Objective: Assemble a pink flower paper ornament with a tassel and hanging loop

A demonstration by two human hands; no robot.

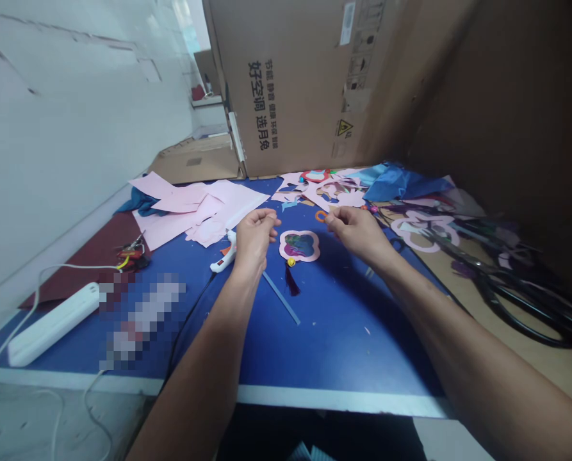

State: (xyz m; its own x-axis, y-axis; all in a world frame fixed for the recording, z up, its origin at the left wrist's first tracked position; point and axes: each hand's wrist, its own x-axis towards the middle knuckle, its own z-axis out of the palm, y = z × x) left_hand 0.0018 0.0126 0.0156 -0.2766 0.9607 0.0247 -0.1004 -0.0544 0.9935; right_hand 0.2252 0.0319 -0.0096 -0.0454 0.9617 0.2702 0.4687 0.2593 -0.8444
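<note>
My right hand point(357, 232) is raised over the table with thumb and forefinger pinched on a small orange loop point(320, 216). My left hand point(255, 235) is level with it on the other side, its fingertips closed together; whatever they may hold is too small to make out. Between and slightly below the hands lies a flower-shaped pink-rimmed ornament point(299, 246) with a blue, green and purple centre. A yellow bell point(291, 262) and a dark purple tassel point(292, 282) extend from its lower edge. A white glue gun point(224, 258) rests beside my left hand, partly hidden by it.
Large black-handled scissors point(506, 288) lie at the right near a pink flower-shaped frame point(446, 224). Pink sheets point(184, 205), cut scraps and blue fabric point(391, 182) line the back. A thin blue strip point(282, 298) and a white power strip point(55, 323) lie nearer. Cardboard point(305, 83) walls the back.
</note>
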